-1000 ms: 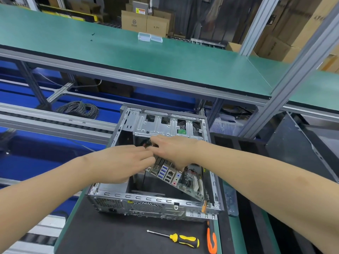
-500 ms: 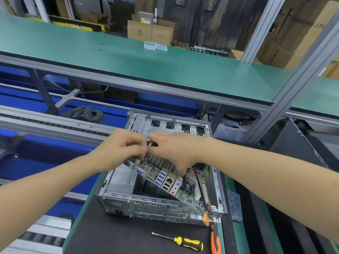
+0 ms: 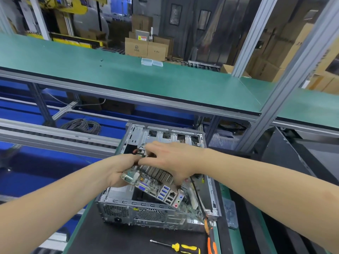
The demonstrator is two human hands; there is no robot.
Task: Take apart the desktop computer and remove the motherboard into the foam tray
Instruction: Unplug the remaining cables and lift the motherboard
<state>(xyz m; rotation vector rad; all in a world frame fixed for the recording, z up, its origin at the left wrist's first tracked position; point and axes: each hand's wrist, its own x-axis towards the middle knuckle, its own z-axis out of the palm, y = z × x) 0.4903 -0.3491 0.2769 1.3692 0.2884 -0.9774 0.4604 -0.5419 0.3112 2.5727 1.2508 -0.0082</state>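
Steel case [image 3: 117, 209] open-topped on the mat; left hand [image 3: 117, 171] curled round the port corner of the motherboard [image 3: 159, 193], tilted half out; right hand [image 3: 170, 160] clasped over its heatsink [image 3: 161, 175]; likely stiff, light, fragile, best held by edges; foam tray [image 3: 253, 235] right.

The work bench [image 3: 224, 197] has a green top with a black mat [image 3: 110, 239] laid over it. An open metal computer case [image 3: 146, 215] stands on the mat, its vented back panel facing the viewer. In front of it, apart from it, a screwdriver [image 3: 183, 247] with a yellow-and-black handle lies flat. An orange-handled tool [image 3: 211, 242] lies along the mat's right edge, by the case's near right corner. A clear plastic box [image 3: 230, 213] sits on the green strip just right of the case. Above and behind runs a long green shelf [image 3: 128, 77] - two small clear boxes [image 3: 151, 62] rest on it, side by side.
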